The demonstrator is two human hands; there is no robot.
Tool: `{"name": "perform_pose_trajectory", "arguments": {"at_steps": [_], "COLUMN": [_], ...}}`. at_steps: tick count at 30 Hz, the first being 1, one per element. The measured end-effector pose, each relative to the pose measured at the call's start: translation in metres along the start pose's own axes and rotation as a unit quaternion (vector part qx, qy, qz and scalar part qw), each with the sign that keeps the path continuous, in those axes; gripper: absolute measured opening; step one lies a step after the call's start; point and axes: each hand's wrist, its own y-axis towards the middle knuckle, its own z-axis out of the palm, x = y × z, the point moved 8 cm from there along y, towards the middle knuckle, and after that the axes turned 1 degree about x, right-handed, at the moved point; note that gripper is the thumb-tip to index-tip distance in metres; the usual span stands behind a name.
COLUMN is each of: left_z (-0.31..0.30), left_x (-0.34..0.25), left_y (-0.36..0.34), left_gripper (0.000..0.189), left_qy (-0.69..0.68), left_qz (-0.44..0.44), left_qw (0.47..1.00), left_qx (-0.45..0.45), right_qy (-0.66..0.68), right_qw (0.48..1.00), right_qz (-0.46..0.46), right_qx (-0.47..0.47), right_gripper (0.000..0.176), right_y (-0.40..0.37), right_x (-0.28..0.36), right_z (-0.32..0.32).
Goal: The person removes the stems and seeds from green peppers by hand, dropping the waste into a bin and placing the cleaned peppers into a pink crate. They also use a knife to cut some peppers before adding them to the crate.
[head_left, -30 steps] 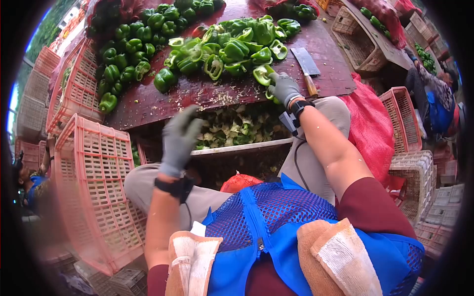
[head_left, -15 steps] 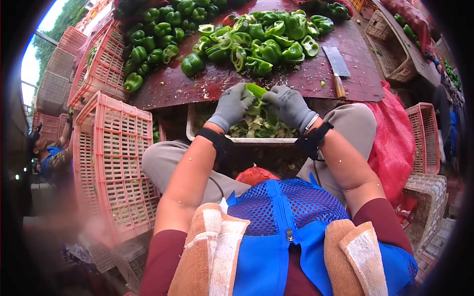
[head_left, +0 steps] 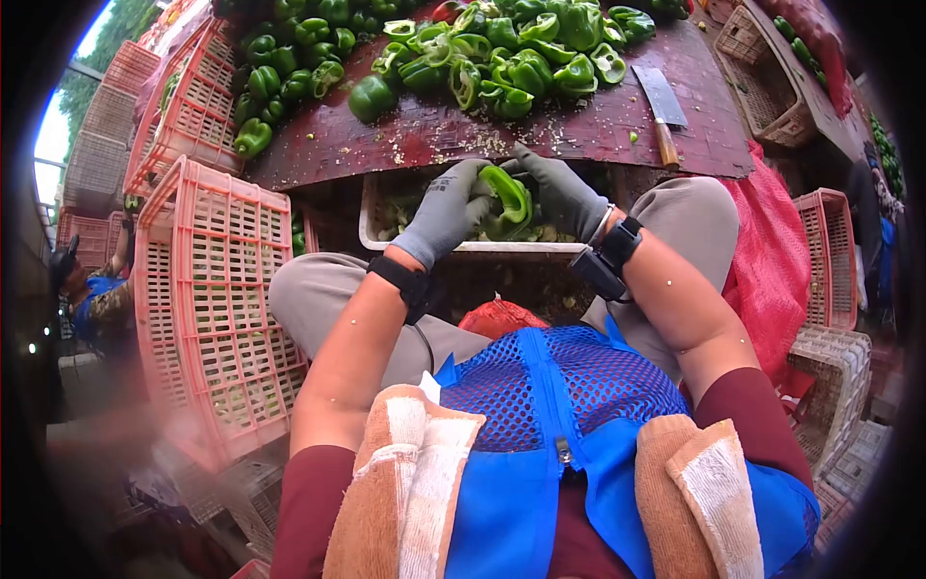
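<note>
Over the tray point(head_left: 463, 247), the left hand point(head_left: 446, 207) grips a pepper piece point(head_left: 508, 196); the right hand point(head_left: 562, 196) is close beside it, whether touching I cannot tell. A knife point(head_left: 660, 108) lies on the table point(head_left: 405, 145).

No legible text, numbers or signs observed. Left glove point(head_left: 436, 214): dark print point(head_left: 441, 184) on back, too small to read.

Way thru: seed-strewn tabletop strip point(head_left: 603, 135), upper ctr, just below pepper pile point(head_left: 521, 72).
Blocks: cleaver point(head_left: 659, 101) upper R, knee point(head_left: 687, 214) below its handle; pink crate point(head_left: 231, 299) at L.
</note>
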Motion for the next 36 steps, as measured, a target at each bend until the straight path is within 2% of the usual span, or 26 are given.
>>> {"name": "perform_pose_trajectory", "arguments": {"at_steps": [2, 3, 5, 8, 10, 11, 13, 15, 16, 19, 20, 21, 22, 23, 24, 25, 27, 29, 31, 34, 36], "left_z": [0.002, 0.005, 0.009, 0.006, 0.006, 0.007, 0.009, 0.015, 0.015, 0.014, 0.006, 0.002, 0.0, 0.004, 0.01, 0.011, -0.001, -0.019, -0.034, -0.047, -0.049], "left_x": [-0.004, -0.008, -0.016, -0.024, -0.022, -0.018, -0.013, -0.007, -0.011, -0.01, -0.008, 0.004, 0.024, 0.044, 0.054, 0.058, 0.059, 0.049, 0.052, 0.059, 0.065], "left_y": [-0.002, -0.001, -0.004, -0.009, -0.011, -0.01, -0.005, -0.004, -0.004, -0.009, -0.012, -0.014, -0.012, -0.011, -0.01, -0.012, -0.016, -0.018, -0.023, -0.038, -0.043], "left_gripper": [0.042, 0.043, 0.044, 0.045, 0.042, 0.04, 0.035, 0.031, 0.028, 0.026, 0.022, 0.023, 0.023, 0.024, 0.027, 0.021, 0.018, 0.016, 0.017, 0.018, 0.019], "left_qy": [-0.012, 0.016, 0.075, 0.102, 0.158, 0.199, 0.275, 0.34, 0.337, 0.319, 0.276, 0.206, -0.013, -0.229, -0.437, -0.563, -0.536, -0.376, -0.281, -0.219, -0.187], "left_qz": [-0.025, 0.018, 0.098, 0.127, 0.126, 0.12, 0.111, 0.098, 0.112, 0.081, 0.087, 0.115, 0.031, -0.051, -0.044, -0.068, -0.09, -0.099, -0.066, -0.105, -0.093], "left_qw": [0.999, 1.0, 0.992, 0.986, 0.979, 0.972, 0.955, 0.935, 0.934, 0.942, 0.948, 0.95, 0.979, 0.952, 0.874, 0.799, 0.815, 0.907, 0.948, 0.965, 0.971], "left_qx": [0.018, 0.012, -0.002, 0.024, 0.035, 0.038, 0.029, 0.009, -0.023, -0.073, -0.135, -0.203, -0.201, -0.195, -0.206, -0.203, -0.203, -0.163, -0.135, -0.103, -0.121], "right_qy": [0.038, -0.098, -0.213, -0.204, -0.184, -0.174, -0.268, -0.252, -0.269, -0.195, -0.123, -0.121, -0.117, -0.115, -0.13, -0.118, -0.268, -0.313, -0.369, -0.445, -0.507], "right_qw": [0.999, 0.99, 0.969, 0.962, 0.965, 0.967, 0.943, 0.952, 0.944, 0.97, 0.981, 0.979, 0.984, 0.988, 0.984, 0.985, 0.941, 0.933, 0.917, 0.884, 0.85], "right_qz": [0.009, -0.096, -0.102, -0.141, -0.149, -0.154, -0.198, -0.175, -0.185, -0.12, -0.115, -0.143, -0.119, -0.096, -0.115, -0.123, -0.206, -0.173, -0.14, -0.106, -0.103], "right_qx": [0.033, 0.03, 0.065, 0.117, 0.11, 0.105, 0.014, -0.02, -0.043, -0.085, -0.099, -0.074, -0.063, -0.048, -0.03, -0.004, 0.001, 0.035, 0.063, 0.098, 0.097], "right_gripper": [0.035, 0.037, 0.037, 0.034, 0.032, 0.032, 0.036, 0.038, 0.04, 0.042, 0.044, 0.043, 0.042, 0.041, 0.038, 0.035, 0.027, 0.024, 0.027, 0.04, 0.041], "right_y": [-0.008, -0.022, -0.034, -0.025, -0.031, -0.035, -0.015, -0.001, -0.003, -0.004, -0.004, -0.001, -0.008, -0.014, -0.016, -0.011, -0.009, -0.011, -0.011, -0.003, -0.001], "right_x": [-0.005, 0.008, 0.013, 0.01, 0.01, 0.012, -0.002, -0.018, -0.016, -0.021, -0.023, -0.019, -0.016, -0.007, 0.001, 0.005, 0.02, 0.023, 0.027, 0.03, 0.036], "right_z": [0.015, 0.025, 0.038, 0.042, 0.048, 0.051, 0.028, 0.014, 0.015, 0.007, 0.005, 0.004, 0.008, 0.016, 0.024, 0.028, 0.04, 0.06, 0.077, 0.087, 0.092]}}
